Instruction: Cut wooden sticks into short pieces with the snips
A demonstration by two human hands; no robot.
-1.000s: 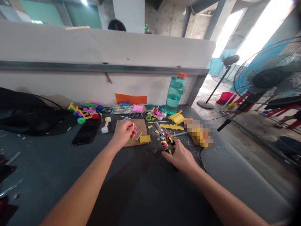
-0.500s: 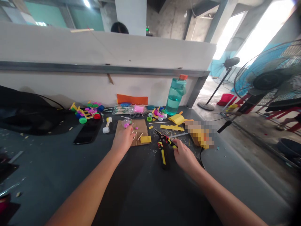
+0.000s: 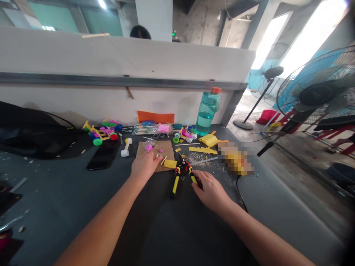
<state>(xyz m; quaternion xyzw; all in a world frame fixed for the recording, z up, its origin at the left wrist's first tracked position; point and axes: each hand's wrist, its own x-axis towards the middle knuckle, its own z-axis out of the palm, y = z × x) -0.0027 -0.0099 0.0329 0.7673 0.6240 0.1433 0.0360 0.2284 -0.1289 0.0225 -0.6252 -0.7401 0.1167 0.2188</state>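
Note:
My left hand rests on a brown cardboard piece, thumb and fingers apart. Short wooden sticks lie beside its thumb, one partly covered. A yellow piece sits at the cardboard's lower right. My right hand grips one handle of black-and-yellow pliers. The handles are spread, and the narrow jaws point away from me, toward yellow scraps and crumbs. Small pink parts lie just beyond my left fingertips.
At the left are a phone, a white wheel pair on an axle and colourful toy cars. A teal water bottle stands by the partition. A yellow strip and a blurred-out yellow object lie right. Fans stand beyond the table.
My right hand has moved left with the pliers and turned them, so their handles now spread wider beside the cardboard. My left hand has shifted slightly; the yellow piece sits a little further left.

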